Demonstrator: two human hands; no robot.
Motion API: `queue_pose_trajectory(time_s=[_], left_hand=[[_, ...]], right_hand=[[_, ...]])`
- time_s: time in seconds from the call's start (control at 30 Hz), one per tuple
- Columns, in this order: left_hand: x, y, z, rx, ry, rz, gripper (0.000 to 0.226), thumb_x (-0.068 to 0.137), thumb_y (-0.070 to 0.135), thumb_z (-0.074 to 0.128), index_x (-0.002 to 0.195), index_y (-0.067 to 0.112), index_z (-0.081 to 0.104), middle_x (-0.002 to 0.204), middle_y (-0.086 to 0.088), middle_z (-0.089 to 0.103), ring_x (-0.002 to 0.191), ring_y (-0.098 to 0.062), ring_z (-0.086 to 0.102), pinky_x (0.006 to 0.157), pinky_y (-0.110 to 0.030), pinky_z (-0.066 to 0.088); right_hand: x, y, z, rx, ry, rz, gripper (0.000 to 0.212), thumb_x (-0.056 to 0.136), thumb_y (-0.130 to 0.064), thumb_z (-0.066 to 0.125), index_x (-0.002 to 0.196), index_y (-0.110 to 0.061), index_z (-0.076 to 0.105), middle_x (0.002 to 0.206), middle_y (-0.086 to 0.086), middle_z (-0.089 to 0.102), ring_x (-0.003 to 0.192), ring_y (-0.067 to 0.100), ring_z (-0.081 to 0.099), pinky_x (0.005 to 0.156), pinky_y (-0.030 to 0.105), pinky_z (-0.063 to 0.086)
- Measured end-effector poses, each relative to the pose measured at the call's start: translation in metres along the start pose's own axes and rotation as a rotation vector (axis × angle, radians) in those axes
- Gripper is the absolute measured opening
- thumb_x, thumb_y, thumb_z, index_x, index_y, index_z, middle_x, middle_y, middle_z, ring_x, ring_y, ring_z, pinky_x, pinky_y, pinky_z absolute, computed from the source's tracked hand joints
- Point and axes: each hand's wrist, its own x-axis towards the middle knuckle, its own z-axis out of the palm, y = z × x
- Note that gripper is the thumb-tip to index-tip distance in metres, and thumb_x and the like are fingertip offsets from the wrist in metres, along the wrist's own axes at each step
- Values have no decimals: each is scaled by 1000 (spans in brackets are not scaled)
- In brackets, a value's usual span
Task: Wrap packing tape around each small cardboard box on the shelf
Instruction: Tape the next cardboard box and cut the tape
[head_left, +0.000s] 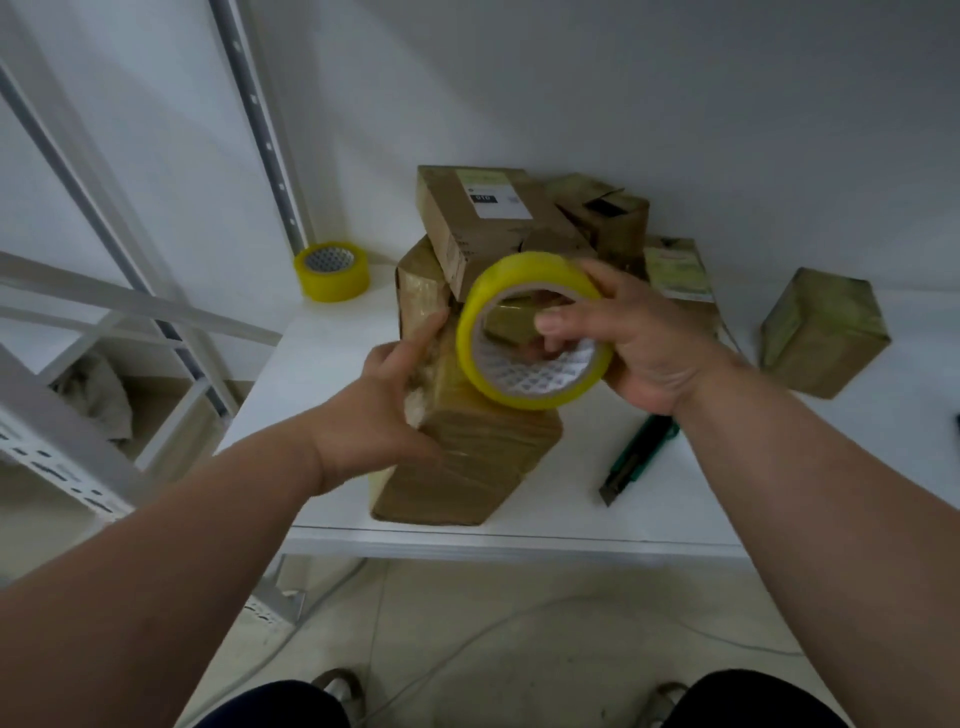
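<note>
My left hand (387, 400) has its grip curled round the taped cardboard box (467, 447) at the shelf's (675, 525) front edge. My right hand (639, 338) grips the yellow tape roll (530, 332) just above it, fingers through the core.

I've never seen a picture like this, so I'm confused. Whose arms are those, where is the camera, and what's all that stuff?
There is no machine here. The arms belong to a person wearing a camera on their head, so you see what they see, looking down at a white shelf.

The right hand holds a yellow roll of packing tape, with fingers through its hole. The left hand grips a cardboard box that already looks shiny with tape.

Behind it more cardboard boxes are piled up, and one taped box stands alone on the right. A second tape roll sits at the back left, and a green utility knife lies under the right wrist.
</note>
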Motion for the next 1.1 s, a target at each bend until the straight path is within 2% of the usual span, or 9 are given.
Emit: queue_pose_trajectory(time_s=[0.07,0.17,0.37,0.5,0.57,0.73,0.83,0.93,1.1], left_hand=[[-4,-4,-8,-10,29,3,118,49,25,85,136,66,17,144,16,24,126,-6,35,100,-34,46],[-5,-2,-17,28,54,57,109,44,46,91,132,64,28,147,25,22,129,0,33,103,-28,38],[-11,-12,-22,132,176,89,89,53,34,94,114,65,38,140,20,28,120,3,34,102,-23,31],[-14,-22,-28,195,162,84,94,51,41,93,130,51,43,141,18,28,124,1,35,102,-20,30],[-17,-26,-33,145,162,53,94,49,46,91,130,52,42,142,17,27,130,-6,36,110,-29,34],[-17,-26,-33,72,141,26,91,46,46,89,122,57,40,139,22,27,131,-9,39,111,-39,38],[-17,-26,-32,69,139,12,93,45,46,89,125,54,41,139,22,27,130,-9,39,111,-39,39],[-22,-27,-34,58,164,1,93,44,47,87,125,54,42,138,22,28,126,-5,41,111,-36,38],[-24,-23,-35,144,108,-20,103,53,45,87,139,50,31,145,18,23,131,-9,37,112,-31,34]], right_hand=[[2,0,17,-119,8,-7,41,65,-19,80,101,-13,63,67,-3,64,63,22,60,69,37,53],[7,-2,38,-220,7,-28,47,62,-34,81,102,-17,61,74,-8,67,61,17,59,64,35,51],[15,-10,50,-216,-89,-10,29,73,-31,67,93,-16,52,62,-10,60,60,7,56,57,23,43],[17,-16,33,-177,-80,-16,19,76,-25,68,90,-16,58,79,-1,64,71,13,59,62,27,46],[15,-21,15,-271,-37,0,19,73,-28,72,89,-19,65,84,2,69,77,18,65,68,32,51],[9,-13,-8,-625,-59,66,43,55,-55,81,90,-33,72,96,2,72,92,23,69,87,46,56],[11,-10,-12,-705,-44,99,48,50,-61,74,92,-37,72,96,-5,71,93,15,68,81,34,54],[16,-2,-18,-960,-44,167,39,63,-50,79,98,-41,65,99,-16,63,91,2,59,69,21,46],[10,42,-9,-1008,-90,279,51,77,-50,72,124,-34,59,111,-9,59,101,12,57,75,25,46]])
